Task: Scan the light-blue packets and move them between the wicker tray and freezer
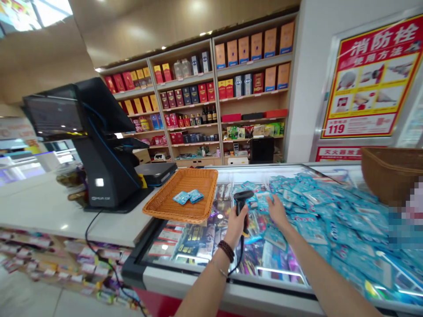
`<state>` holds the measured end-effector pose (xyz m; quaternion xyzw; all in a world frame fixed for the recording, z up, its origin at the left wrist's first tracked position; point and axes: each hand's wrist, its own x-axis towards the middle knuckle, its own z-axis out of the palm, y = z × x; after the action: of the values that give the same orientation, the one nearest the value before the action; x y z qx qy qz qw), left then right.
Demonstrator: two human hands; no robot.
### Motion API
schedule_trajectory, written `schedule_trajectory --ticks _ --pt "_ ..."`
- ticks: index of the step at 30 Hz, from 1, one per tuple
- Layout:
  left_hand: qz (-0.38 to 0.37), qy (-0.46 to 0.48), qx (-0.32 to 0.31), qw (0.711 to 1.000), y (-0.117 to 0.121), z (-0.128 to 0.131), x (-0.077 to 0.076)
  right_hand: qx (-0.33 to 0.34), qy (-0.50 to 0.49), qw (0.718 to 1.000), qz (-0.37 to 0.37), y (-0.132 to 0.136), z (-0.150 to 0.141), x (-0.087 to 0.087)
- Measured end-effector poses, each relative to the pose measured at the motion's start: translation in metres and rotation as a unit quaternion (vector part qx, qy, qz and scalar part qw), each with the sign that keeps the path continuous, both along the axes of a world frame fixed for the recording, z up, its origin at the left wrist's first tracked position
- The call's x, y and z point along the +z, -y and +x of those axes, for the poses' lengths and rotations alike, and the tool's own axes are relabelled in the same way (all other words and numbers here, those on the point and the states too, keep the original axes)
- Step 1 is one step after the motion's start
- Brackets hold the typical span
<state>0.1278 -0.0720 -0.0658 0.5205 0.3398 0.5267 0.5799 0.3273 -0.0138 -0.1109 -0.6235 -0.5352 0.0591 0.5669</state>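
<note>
My left hand [237, 224], with a brown beaded bracelet at the wrist, is wrapped around the handle of a black barcode scanner [243, 196]. The scanner's head points right, toward my other hand, and its cable hangs down past the wrist. My right hand [278, 212] is closed at the edge of a blue snack packet [263, 201], thumb and fingers bent onto it. Right of it spreads a big heap of similar blue packets [310, 198] on the glass top. To the left, two blue packets [187, 197] lie in a shallow orange wicker basket [155, 207].
A black point-of-sale terminal [109, 176] stands on the white counter [42, 207] at left, its cable trailing down the front. Under the glass-topped case [185, 270] lie colourful packages. A brown basket [390, 176] sits at right, beside a pixelated patch. Shelves of boxes [188, 94] line the back.
</note>
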Motion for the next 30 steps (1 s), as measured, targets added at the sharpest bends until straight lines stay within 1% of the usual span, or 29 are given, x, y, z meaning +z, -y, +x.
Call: schedule_trajectory --ticks 3,7,10,14,21,30 --pt "0.003 -0.008 -0.015 1.000 0.0014 0.0014 -0.0019 -0.014 -0.043 0.999 0.024 0.0030 0.0003 0.0017" --pt "-0.003 -0.005 -0.025 1.000 0.0054 0.0020 0.0012 -0.024 -0.081 0.995 0.045 0.0059 -0.0006 0.0028" --pt "-0.015 -0.009 -0.035 0.999 0.0081 0.0017 0.0036 -0.038 -0.105 0.993 0.048 0.0054 -0.0014 0.0018" --pt "-0.028 -0.003 -0.045 0.999 0.0086 0.0035 0.0028 -0.054 -0.130 0.989 0.046 0.0031 -0.0003 0.0001" --pt "-0.038 0.010 -0.063 0.997 0.0080 0.0039 0.0017 -0.048 -0.143 0.988 0.046 0.0031 -0.0012 -0.0009" --pt "-0.034 0.022 -0.069 0.997 0.0089 0.0027 0.0026 -0.046 -0.138 0.988 0.044 0.0038 -0.0011 -0.0016"
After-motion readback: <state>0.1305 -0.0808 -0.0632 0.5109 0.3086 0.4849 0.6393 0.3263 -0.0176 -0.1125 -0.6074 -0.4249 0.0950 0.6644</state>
